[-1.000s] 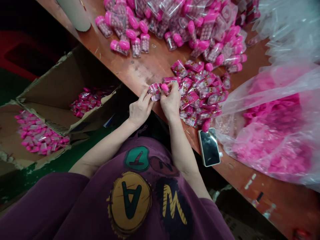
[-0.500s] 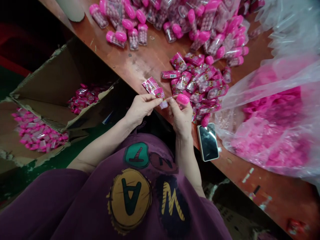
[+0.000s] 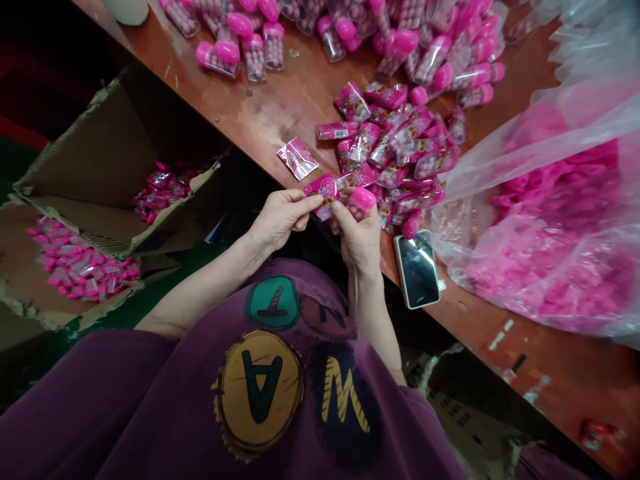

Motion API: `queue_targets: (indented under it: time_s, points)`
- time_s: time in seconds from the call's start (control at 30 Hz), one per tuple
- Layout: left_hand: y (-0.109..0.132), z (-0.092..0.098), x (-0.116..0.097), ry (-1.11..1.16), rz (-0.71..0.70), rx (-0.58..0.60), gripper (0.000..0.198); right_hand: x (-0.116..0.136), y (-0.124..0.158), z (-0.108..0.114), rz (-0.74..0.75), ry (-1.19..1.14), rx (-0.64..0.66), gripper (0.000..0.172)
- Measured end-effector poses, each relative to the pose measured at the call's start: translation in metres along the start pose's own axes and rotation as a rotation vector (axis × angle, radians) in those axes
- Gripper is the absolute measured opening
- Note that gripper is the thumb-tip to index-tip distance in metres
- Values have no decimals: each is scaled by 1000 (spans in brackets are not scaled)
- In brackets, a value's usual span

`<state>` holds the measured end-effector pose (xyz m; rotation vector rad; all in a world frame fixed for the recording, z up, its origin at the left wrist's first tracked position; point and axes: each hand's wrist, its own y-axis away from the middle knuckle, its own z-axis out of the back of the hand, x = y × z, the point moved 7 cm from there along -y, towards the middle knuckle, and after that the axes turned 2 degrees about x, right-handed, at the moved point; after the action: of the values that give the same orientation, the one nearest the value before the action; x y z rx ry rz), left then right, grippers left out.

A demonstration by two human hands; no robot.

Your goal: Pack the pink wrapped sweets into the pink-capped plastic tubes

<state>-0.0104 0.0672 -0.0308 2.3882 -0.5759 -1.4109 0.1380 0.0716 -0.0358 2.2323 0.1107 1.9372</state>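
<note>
Pink wrapper [image 3: 324, 187] between hands [image 3: 278, 217], apparently pinched

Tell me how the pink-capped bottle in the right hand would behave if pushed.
The bottle would likely keep its shape, its clear wall looking rigid; the bulging cap could make it tip, and the balls inside may shift.

1 phone [image 3: 418, 270] on reddish-brown table [image 3: 270, 127]
</note>
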Motion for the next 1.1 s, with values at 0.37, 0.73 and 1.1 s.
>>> queue_targets:
  time_s: [0.37,0.73,1.1]
  points:
    - [-2,0,11,68,71,-75,43,1,-2,-7,142,145,-81,41]
    - [2,11,3,133,42,-184,36,1,5,-1,-53,59,54,57]
    - [-1,15,10,174,74,-213,42,-7,34,1,9,121,30,47]
